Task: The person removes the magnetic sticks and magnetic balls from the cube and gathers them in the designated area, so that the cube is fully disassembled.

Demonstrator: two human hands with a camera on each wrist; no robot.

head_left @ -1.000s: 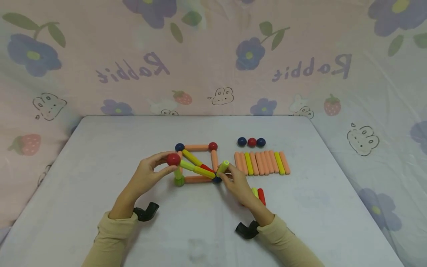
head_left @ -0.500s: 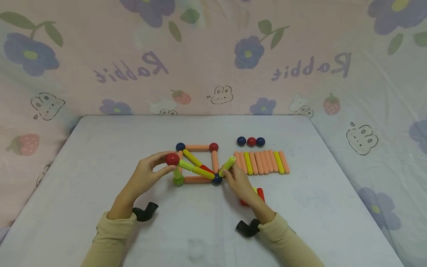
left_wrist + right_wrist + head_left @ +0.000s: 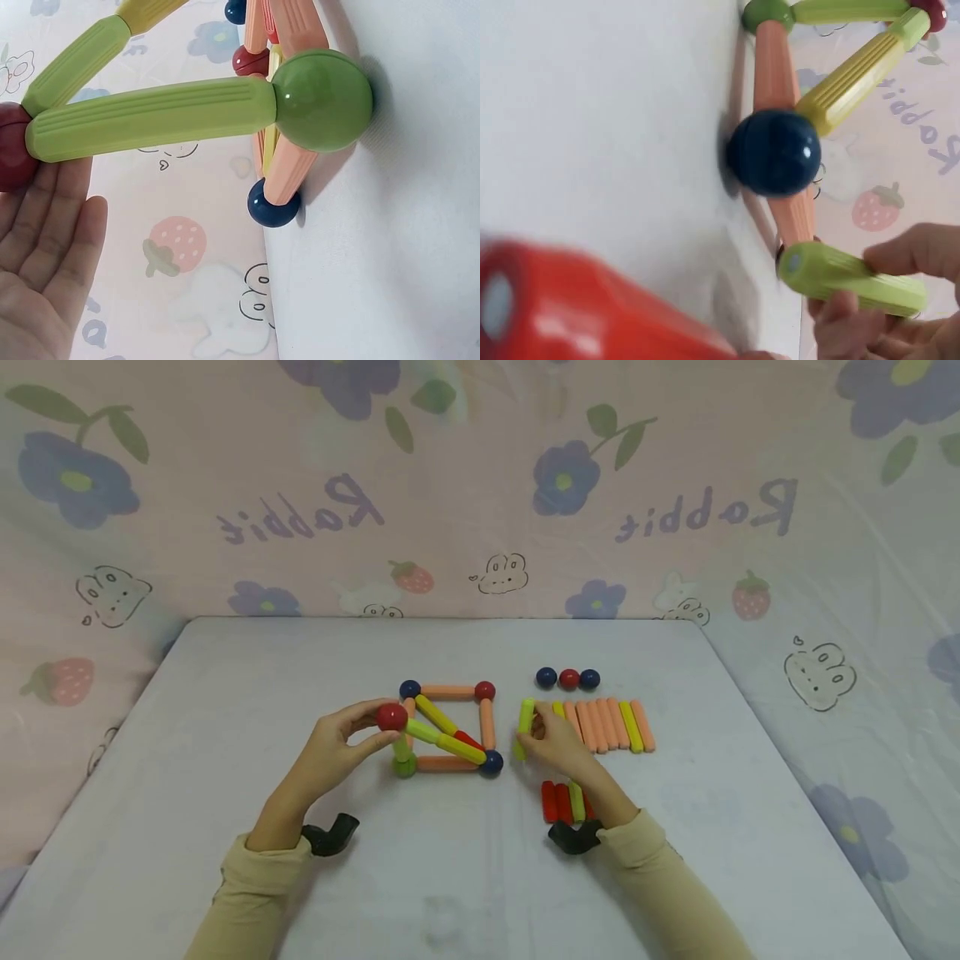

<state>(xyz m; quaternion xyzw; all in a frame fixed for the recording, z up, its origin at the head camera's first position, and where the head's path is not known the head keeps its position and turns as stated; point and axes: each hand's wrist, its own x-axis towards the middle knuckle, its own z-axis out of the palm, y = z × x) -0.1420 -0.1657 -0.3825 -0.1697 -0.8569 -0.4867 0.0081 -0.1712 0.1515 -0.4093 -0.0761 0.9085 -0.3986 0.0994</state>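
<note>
My left hand (image 3: 327,756) pinches a raised red ball (image 3: 392,717) between thumb and fingers. From that ball a light green rod (image 3: 157,120) drops to a green ball (image 3: 322,100), and a joined green-and-yellow rod (image 3: 450,743) slopes to the near right blue ball (image 3: 774,152). Orange rods (image 3: 448,763) link the balls into a square on the table. A yellow-and-red diagonal (image 3: 435,714) crosses it. Right of the square, my right hand (image 3: 558,745) grips a short light green rod (image 3: 840,279), apart from the blue ball.
Orange and yellow rods (image 3: 603,724) lie in a row at the right, partly behind my right hand. Beyond them sit two blue balls and a red ball (image 3: 569,679). Short red rods (image 3: 550,802) and a green rod (image 3: 577,802) lie near my right wrist.
My right hand has moved right, carrying the light green rod away from the near right blue ball. The rod has turned more upright in view. My left hand stays on the red ball.
</note>
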